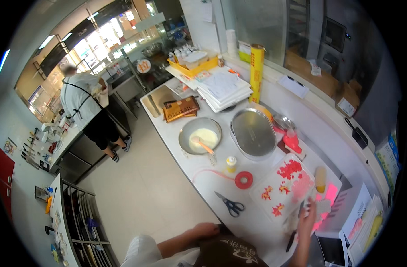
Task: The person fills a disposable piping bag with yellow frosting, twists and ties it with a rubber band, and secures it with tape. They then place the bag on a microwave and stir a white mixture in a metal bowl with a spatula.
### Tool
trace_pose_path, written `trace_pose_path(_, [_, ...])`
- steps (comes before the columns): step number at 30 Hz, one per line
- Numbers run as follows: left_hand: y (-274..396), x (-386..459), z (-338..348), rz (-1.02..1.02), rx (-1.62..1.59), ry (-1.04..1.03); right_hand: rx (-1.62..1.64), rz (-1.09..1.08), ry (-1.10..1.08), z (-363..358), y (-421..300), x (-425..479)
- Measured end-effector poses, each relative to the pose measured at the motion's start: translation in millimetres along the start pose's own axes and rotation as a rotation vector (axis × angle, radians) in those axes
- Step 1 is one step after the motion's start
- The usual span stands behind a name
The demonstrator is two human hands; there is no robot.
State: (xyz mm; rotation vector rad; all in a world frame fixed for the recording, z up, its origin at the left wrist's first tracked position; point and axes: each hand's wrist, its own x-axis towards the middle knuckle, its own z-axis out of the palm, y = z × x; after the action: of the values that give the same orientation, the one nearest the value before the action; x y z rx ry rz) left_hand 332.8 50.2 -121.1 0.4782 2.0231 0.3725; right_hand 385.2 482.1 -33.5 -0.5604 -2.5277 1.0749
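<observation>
My right hand (307,213) is at the near end of a white tray (264,197), blurred, beside a pale crumpled thing. A thin greyish thing shows by its fingers; I cannot tell whether it is held. On the tray lie red pieces (289,169), pink pieces (302,187) and several red-and-yellow goldfish-like shapes (277,209). My left hand (206,230) is curled against the apron (230,252) at the table edge, its fingers mostly hidden. Between the hands are scissors (235,207) with dark handles. Near my right wrist lies a dark handle (291,241).
A steel bowl (183,133) holds creamy mixture and a spatula (205,146). Around it are oval metal tins (253,133), chocolate packets (181,108), red tape (238,182), a small bottle (231,163) and a yellow roll (256,73). A co-worker (81,100) stands at the far counter.
</observation>
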Motion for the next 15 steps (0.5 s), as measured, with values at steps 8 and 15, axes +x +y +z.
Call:
trace_pose_path(8, [-90, 13, -33, 0.016, -0.18, -0.047, 0.077, -0.358, -0.503, 126, -168, 8])
trace_pose_path(15, [-195, 49, -159, 0.034, -0.193, 0.1, -0.04, -0.454, -0.651, 278, -232, 31])
